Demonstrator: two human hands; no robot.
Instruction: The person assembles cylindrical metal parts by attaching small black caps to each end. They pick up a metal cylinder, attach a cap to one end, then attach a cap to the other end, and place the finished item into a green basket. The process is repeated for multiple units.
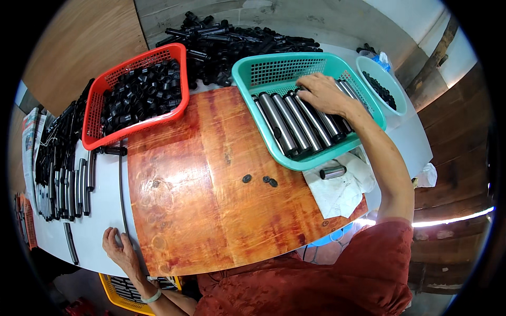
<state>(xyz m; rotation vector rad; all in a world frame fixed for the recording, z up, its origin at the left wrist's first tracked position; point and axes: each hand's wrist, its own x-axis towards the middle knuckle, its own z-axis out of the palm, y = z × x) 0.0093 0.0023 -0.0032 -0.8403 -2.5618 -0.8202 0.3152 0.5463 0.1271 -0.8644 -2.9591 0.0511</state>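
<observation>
Inside a green plastic basket (243,79) at the right, several shiny metal tubes with black ends (284,121) lie side by side. My right hand (324,94) reaches over the far ends of these tubes, its fingers bent down and closed around one of them; the fingertips are partly hidden. At the lower left, my left hand (121,252) rests by the left edge of the wooden board (211,210), fingers apart and holding nothing. A short metal tube (333,172) lies on a white cloth (337,197) just below the basket.
A red basket (185,79) full of black rings stands at the far left. Black parts (226,42) are heaped behind. Tubes (68,189) lie on the left, and small black discs (269,180) on the board. A pale bowl (403,102) holds small black pieces.
</observation>
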